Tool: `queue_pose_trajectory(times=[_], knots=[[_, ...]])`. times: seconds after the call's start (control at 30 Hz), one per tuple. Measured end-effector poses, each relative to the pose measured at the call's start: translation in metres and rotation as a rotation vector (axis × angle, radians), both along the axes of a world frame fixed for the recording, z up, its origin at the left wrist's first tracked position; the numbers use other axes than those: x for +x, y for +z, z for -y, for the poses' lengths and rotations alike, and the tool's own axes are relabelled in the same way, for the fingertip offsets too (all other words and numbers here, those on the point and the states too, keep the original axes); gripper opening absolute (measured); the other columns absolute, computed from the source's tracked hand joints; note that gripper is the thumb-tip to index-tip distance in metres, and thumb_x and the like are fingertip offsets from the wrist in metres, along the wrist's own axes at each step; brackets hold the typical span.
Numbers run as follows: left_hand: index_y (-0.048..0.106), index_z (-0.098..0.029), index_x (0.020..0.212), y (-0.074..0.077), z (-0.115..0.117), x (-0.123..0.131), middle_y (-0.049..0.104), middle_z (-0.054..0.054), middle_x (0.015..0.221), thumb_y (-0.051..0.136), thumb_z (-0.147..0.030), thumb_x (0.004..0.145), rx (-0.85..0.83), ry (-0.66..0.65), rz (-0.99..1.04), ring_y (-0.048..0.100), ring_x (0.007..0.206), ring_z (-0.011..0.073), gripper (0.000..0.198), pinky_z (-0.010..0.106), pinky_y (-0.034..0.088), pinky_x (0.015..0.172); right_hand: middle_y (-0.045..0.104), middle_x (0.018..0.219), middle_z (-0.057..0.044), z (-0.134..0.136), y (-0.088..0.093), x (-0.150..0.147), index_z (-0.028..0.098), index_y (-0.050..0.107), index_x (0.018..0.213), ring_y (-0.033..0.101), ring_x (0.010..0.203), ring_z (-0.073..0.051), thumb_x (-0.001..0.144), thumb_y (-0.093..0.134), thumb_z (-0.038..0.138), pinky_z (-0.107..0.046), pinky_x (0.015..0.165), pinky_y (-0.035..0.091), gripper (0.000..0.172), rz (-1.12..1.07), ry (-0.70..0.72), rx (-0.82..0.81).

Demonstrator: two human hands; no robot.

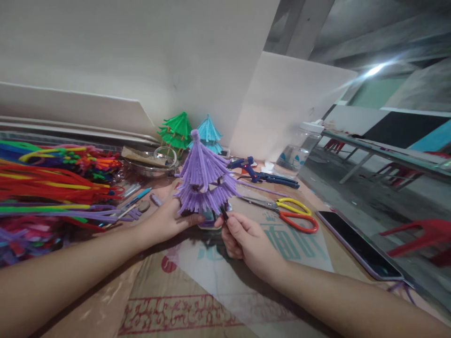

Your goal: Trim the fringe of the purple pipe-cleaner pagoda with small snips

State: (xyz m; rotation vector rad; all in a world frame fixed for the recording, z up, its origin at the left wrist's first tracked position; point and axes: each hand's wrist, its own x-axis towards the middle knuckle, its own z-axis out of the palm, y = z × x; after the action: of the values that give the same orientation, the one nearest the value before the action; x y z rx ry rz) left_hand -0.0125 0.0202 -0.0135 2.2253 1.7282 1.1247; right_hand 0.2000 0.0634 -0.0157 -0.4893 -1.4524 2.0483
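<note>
A purple two-tiered pavilion made of pipe cleaners point(207, 173) stands upright in the middle of the head view. My left hand point(172, 220) is closed around its lower left side, with most of the fingers hidden behind the roof. On the right, my right hand point(243, 237) pinches a thin dark stick point(224, 213) just under the lower roof edge. Whether that stick is joined to the pavilion I cannot tell. Part of a pale base shows beneath the roof, between the hands.
Bundles of coloured pipe cleaners point(52, 180) lie at left. Behind stand a green pavilion point(176, 131), a blue pavilion point(209, 131) and a metal bowl point(148, 166). To the right are a glue gun point(249, 166), scissors point(296, 216), a phone point(359, 244) and a clear jug point(299, 148).
</note>
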Motion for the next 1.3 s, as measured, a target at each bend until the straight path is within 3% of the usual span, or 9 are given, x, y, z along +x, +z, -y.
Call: queue_pose_trajectory(times=[0.23,0.43,0.8,1.03,1.3], knots=[[0.066,-0.02,0.106,-0.0032,-0.0032,-0.0002,0.065,0.012,0.116,0.06,-0.059,0.084,0.06,-0.022,0.044,0.054,0.121,0.034,0.045,0.051,0.041,0.109,0.036,0.05,0.011,-0.0001,0.0013,-0.0005,0.018,0.056,0.079,0.02,0.04,-0.005,0.073,0.074,0.06,-0.019,0.038,0.015,0.046,0.004,-0.003,0.029],[0.064,-0.018,0.11,-0.002,-0.0026,0.0003,0.064,0.013,0.123,0.057,-0.058,0.086,0.02,-0.051,0.049,0.058,0.117,0.0313,0.047,0.046,0.047,0.104,0.033,0.049,0.012,0.0002,0.0004,-0.0002,0.018,0.058,0.081,0.02,0.041,-0.005,0.073,0.074,0.059,-0.019,0.039,0.015,0.044,0.016,-0.02,0.034],[0.059,-0.021,0.121,-0.0013,-0.0015,0.0003,0.058,0.013,0.133,0.056,-0.062,0.085,-0.004,-0.061,0.063,0.05,0.128,0.0335,0.055,0.05,0.037,0.113,0.036,0.049,0.011,0.0002,0.0005,0.0014,0.017,0.059,0.082,0.023,0.039,-0.004,0.073,0.076,0.058,-0.019,0.039,0.015,0.045,-0.003,0.004,-0.012],[0.06,-0.018,0.119,-0.0017,-0.0022,-0.0004,0.059,0.014,0.13,0.054,-0.065,0.086,0.001,-0.054,0.043,0.051,0.125,0.0336,0.058,0.05,0.039,0.111,0.037,0.049,0.012,-0.0023,-0.0013,0.0014,0.017,0.057,0.082,0.02,0.038,-0.003,0.072,0.076,0.058,-0.019,0.038,0.014,0.046,0.006,0.023,-0.048],[0.063,-0.02,0.103,-0.0005,-0.0019,0.0,0.062,0.012,0.123,0.059,-0.06,0.084,0.032,-0.037,0.052,0.05,0.126,0.034,0.044,0.053,0.034,0.115,0.036,0.049,0.011,0.0025,0.0019,0.0033,0.017,0.058,0.08,0.023,0.039,-0.004,0.07,0.077,0.06,-0.019,0.037,0.015,0.048,0.02,0.029,-0.012]])
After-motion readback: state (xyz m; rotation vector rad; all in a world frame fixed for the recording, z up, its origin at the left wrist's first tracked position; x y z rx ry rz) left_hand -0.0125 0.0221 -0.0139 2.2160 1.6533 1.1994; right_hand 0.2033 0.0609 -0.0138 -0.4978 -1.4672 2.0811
